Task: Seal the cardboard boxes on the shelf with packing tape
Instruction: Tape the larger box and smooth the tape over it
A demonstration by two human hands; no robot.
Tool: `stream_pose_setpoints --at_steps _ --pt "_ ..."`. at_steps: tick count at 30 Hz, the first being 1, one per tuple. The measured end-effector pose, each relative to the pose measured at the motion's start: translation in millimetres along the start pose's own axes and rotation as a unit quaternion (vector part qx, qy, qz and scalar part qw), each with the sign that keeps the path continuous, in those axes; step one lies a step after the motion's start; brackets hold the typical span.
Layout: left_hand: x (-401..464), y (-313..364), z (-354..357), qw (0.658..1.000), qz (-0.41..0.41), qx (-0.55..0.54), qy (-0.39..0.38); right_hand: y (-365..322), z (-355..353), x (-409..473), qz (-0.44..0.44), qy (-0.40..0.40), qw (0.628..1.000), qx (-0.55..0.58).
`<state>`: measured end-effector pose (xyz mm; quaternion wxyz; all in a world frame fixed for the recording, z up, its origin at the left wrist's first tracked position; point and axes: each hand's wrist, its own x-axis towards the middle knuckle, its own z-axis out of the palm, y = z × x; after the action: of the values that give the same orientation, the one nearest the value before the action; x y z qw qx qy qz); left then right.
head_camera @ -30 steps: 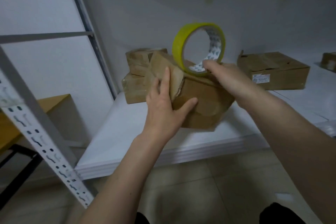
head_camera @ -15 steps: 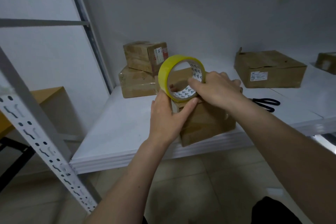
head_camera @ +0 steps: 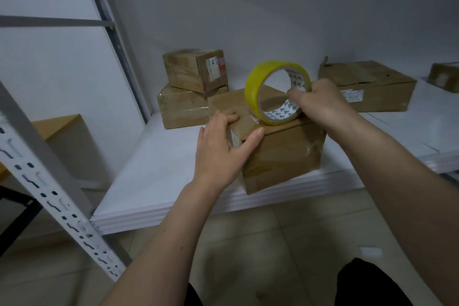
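Observation:
A brown cardboard box (head_camera: 280,154) sits at the front edge of the white shelf (head_camera: 154,169). My left hand (head_camera: 223,146) grips its near left corner, fingers over the top and thumb along the front face. My right hand (head_camera: 320,102) holds a yellow roll of packing tape (head_camera: 255,87) upright on the box's top. A short strip of tape runs from the roll toward my left hand.
Two stacked boxes (head_camera: 191,87) stand at the back left against the wall. A flat wide box (head_camera: 367,84) lies at the back right, with another small box (head_camera: 444,77) at the far right edge. A perforated grey shelf upright (head_camera: 49,189) crosses the left foreground.
The box has come down from the air to rest on the shelf edge. The roll has moved right along the box's top, away from my left hand.

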<state>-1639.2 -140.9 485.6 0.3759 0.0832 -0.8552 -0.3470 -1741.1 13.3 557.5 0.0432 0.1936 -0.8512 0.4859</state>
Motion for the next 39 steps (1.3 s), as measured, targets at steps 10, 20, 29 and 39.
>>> stream_pose_setpoints --at_steps 10,20,29,39 --pt "-1.4 5.6 -4.1 0.994 0.054 0.073 -0.058 1.4 1.7 -2.2 -0.025 0.006 0.999 -0.032" --pt "-3.7 0.2 -3.7 0.990 0.073 0.106 -0.061 7.8 -13.1 2.9 -0.027 0.047 0.998 -0.013" --pt "-3.3 -4.0 -3.4 0.987 0.101 0.112 -0.063 6.3 -20.1 4.1 -0.011 0.025 1.000 0.014" --pt "-3.8 -0.8 -7.5 0.985 0.121 0.100 -0.069 20.3 -29.7 12.2 0.022 0.050 0.994 0.093"
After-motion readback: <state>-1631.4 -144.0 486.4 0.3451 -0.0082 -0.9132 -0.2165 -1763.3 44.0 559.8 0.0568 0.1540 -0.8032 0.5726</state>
